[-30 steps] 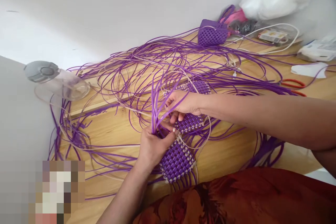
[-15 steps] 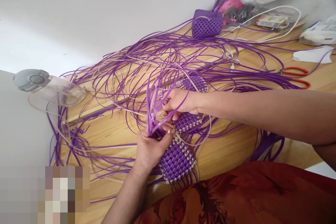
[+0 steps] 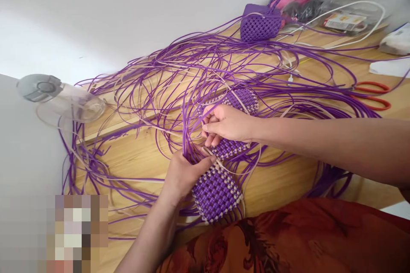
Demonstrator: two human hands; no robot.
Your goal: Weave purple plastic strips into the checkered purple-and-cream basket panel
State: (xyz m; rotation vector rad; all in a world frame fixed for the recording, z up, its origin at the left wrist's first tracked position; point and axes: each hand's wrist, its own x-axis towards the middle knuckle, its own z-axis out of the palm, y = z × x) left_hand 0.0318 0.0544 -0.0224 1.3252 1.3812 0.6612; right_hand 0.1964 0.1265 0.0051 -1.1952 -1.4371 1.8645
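Note:
A half-woven purple and cream piece [image 3: 218,192] lies on the wooden table [image 3: 275,183], with long purple cords [image 3: 179,72] fanning out from it. My left hand [image 3: 184,175] is closed on the piece's upper left edge, thumb pinching the cords where they leave the weave. My right hand [image 3: 226,126] is just above it, fingers curled shut around a purple cord over the far part of the weave [image 3: 243,98].
A clear bottle with a grey cap [image 3: 60,100] lies at the left. A small finished purple basket [image 3: 260,25] stands at the back with bags and a white cable. Red-handled scissors [image 3: 373,95] lie at the right. Red patterned cloth [image 3: 288,243] covers my lap.
The upright bundle of cords in my hands has come down flatter. My right hand has closed tighter on a cord and shifted slightly right. The view has shifted a little.

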